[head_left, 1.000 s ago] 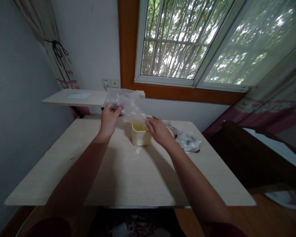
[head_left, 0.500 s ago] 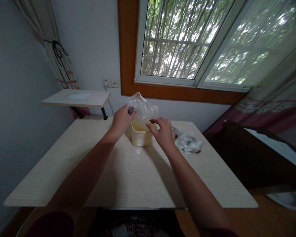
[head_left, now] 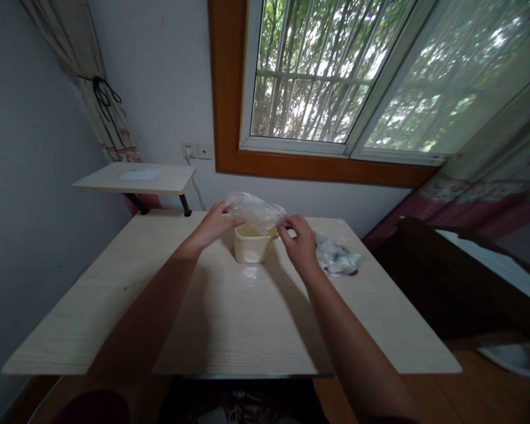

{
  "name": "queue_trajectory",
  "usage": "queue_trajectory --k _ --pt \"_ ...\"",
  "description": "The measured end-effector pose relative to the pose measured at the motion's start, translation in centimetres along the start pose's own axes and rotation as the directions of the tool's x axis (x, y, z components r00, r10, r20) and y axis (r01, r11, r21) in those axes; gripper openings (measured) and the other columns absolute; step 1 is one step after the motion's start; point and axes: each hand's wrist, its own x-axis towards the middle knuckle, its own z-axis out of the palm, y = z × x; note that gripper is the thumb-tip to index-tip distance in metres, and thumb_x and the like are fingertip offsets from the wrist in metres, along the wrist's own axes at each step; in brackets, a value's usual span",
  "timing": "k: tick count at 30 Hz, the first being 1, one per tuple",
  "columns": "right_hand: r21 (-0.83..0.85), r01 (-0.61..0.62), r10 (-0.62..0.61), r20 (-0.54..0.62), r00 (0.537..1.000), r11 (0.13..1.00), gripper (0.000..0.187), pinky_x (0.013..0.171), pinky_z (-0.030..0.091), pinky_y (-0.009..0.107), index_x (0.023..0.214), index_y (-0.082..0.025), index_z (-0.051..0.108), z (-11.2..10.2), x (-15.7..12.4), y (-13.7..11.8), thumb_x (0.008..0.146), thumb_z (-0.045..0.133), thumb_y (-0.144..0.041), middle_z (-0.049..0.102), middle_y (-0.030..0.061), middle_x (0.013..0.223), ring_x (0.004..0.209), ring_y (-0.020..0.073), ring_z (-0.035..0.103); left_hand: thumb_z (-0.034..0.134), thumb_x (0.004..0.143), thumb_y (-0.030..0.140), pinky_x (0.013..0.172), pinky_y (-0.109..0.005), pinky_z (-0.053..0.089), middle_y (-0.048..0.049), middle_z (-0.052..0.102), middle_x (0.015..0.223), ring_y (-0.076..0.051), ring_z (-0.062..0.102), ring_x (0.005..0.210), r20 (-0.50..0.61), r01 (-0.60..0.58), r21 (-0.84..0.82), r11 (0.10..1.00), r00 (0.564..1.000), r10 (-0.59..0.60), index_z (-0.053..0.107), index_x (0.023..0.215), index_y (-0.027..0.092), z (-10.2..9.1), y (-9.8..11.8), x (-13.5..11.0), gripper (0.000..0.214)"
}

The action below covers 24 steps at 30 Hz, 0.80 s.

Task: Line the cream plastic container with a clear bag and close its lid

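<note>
A clear plastic bag (head_left: 257, 212) is spread over the mouth of a small cream-coloured basket (head_left: 249, 249) with ribbed sides. My left hand (head_left: 214, 225) pinches the bag's left side, above the basket's left rim. On the other side, my right hand (head_left: 301, 240) grips the bag's right edge between thumb and fingers. Through the bag, the basket's yellowish inside shows. Just right of my right hand lies a crumpled clear plastic bag (head_left: 338, 255) with something dark in or under it.
The pale wooden table (head_left: 247, 330) carries a raised shelf (head_left: 136, 178) on black legs at its back left, with a white paper (head_left: 140, 174) on top. Behind stand the wall, a socket (head_left: 196, 151) with a cable and a window. Dark furniture (head_left: 450, 282) stands at the right.
The bag has come down from standing tall to lying low across the basket's opening. My left hand has lowered, and my right hand has moved slightly right and taken hold of the bag's edge.
</note>
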Motion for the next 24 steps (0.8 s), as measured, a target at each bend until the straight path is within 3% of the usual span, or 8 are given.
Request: queue_trajectory --k 3,6,10,14,17,21,24 --pt "-0.050 0.062 -0.063 -0.011 0.998 0.997 0.016 0.085 0.050 0.040 0.100 -0.022 0.071 -0.3 0.0 0.3 0.093 0.057 -0.026 0.066 0.0069 0.095 0.093 0.0248 0.062 0.090 0.063 0.023 0.095 -0.046 0.053 -0.0140 0.062 0.124 -0.024 0.064 0.106 -0.005 0.118 -0.023 0.993 0.993 -0.118 0.050 0.144 0.024 -1.1 -0.4 -0.5 0.090" --pt "-0.111 0.113 -0.113 0.008 0.994 0.987 0.016 0.088 0.049 0.043 0.100 -0.023 0.072 -0.6 -0.4 0.7 0.093 0.058 -0.024 0.067 0.0082 0.098 0.097 0.0267 0.060 0.085 0.065 0.014 0.095 -0.049 0.054 -0.0156 0.051 0.141 -0.027 0.061 0.116 -0.058 0.076 -0.017 0.997 0.995 -0.077 0.031 0.157 0.035 -2.0 -0.2 -1.2 0.109" --pt "-0.133 0.202 -0.192 0.086 0.978 0.970 0.018 0.088 0.049 0.046 0.102 -0.023 0.072 -1.2 -1.0 1.6 0.092 0.058 -0.021 0.067 0.0093 0.100 0.097 0.0274 0.059 0.069 0.073 0.004 0.108 -0.053 0.048 -0.0094 0.036 0.155 -0.031 0.043 0.139 -0.052 -0.156 0.220 0.963 0.984 0.171 0.047 0.149 0.040 -2.4 1.7 -2.0 0.087" --pt "-0.096 0.209 -0.195 0.135 0.971 0.973 0.020 0.091 0.052 0.049 0.107 -0.022 0.071 -1.2 -1.6 2.2 0.093 0.057 -0.022 0.065 0.0105 0.106 0.101 0.0270 0.060 0.061 0.079 0.002 0.114 -0.057 0.044 -0.0055 0.031 0.159 -0.030 0.043 0.139 0.143 -0.327 0.369 0.870 0.945 0.295 0.056 0.141 0.039 -1.9 3.3 -2.6 0.072" --pt "-0.014 0.123 -0.120 0.138 0.983 0.992 0.021 0.084 0.059 0.045 0.111 -0.023 0.069 -1.0 -1.9 2.6 0.097 0.055 -0.027 0.060 0.0114 0.115 0.102 0.0245 0.061 0.061 0.082 0.005 0.107 -0.053 0.052 -0.0068 0.030 0.157 -0.026 0.054 0.125 0.187 -0.318 0.405 0.857 0.946 0.263 0.054 0.143 0.039 -1.1 3.0 -2.9 0.070" --pt "0.095 -0.019 0.005 0.149 0.989 0.995 0.023 0.072 0.064 0.037 0.113 -0.024 0.067 -0.5 -2.6 3.5 0.099 0.055 -0.038 0.055 0.0114 0.122 0.097 0.0210 0.064 0.059 0.086 0.009 0.090 -0.041 0.062 -0.0094 0.033 0.153 -0.018 0.064 0.105 0.109 -0.208 0.394 0.895 0.978 0.180 0.056 0.139 0.035 -0.3 0.9 -3.2 0.059" --pt "0.175 -0.090 0.062 0.159 0.985 0.980 0.027 0.073 0.066 0.039 0.113 -0.024 0.068 -0.1 -3.1 4.3 0.099 0.056 -0.044 0.054 0.0108 0.124 0.095 0.0198 0.065 0.061 0.086 0.012 0.088 -0.037 0.062 -0.0102 0.035 0.150 -0.014 0.067 0.098 0.060 -0.160 0.299 0.941 0.987 0.149 0.061 0.130 0.030 0.0 -0.7 -3.5 0.047"
